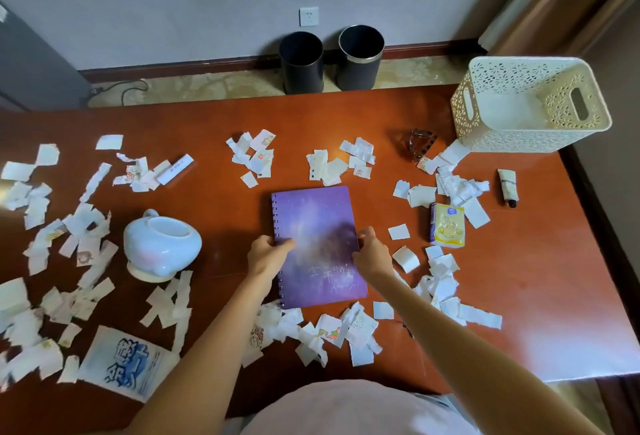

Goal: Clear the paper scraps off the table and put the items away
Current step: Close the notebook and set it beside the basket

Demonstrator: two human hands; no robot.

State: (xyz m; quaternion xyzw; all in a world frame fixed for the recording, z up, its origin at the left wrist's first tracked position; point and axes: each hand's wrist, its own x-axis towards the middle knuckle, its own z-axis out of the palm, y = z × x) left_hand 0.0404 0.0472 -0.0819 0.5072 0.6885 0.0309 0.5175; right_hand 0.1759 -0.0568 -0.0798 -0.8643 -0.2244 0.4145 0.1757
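Now the purple notebook (315,220) lies flat at the centre of the bench (519,279), the left grip (268,251) clamped on its spiral edge and the right grip (372,254) on the opposite edge. Around it paper scraps (252,157) litter the bench, and the white basket (512,140) stands at two o'clock

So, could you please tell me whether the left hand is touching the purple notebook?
Touching. The head view shows the left hand gripping the purple notebook at its spiral edge, with no gap; the right hand pinches the opposite edge.
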